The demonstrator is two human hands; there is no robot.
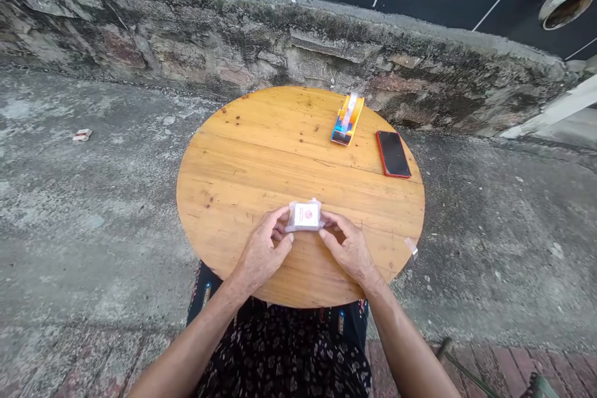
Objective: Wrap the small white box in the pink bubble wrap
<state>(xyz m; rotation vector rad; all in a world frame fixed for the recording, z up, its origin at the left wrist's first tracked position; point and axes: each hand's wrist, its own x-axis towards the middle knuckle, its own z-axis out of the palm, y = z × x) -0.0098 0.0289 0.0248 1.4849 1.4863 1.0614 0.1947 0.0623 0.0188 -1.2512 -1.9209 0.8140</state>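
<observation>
A small package [305, 215], wrapped in clear plastic with a white label and a red round mark, lies flat near the front middle of the round wooden table [224, 180]. My left hand [265, 242] grips its left edge, thumb at the near corner and fingers along the side. On the opposite edge, my right hand [347, 242] holds it the same way between thumb and fingers. The undersides of the fingers are partly hidden.
A yellow and blue tape dispenser [347, 119] stands at the back right of the table. Beside it lies a phone [393, 153] in a red case. A strip of clear tape [411, 246] hangs on the right edge. Behind the table runs a low stone wall [233, 43].
</observation>
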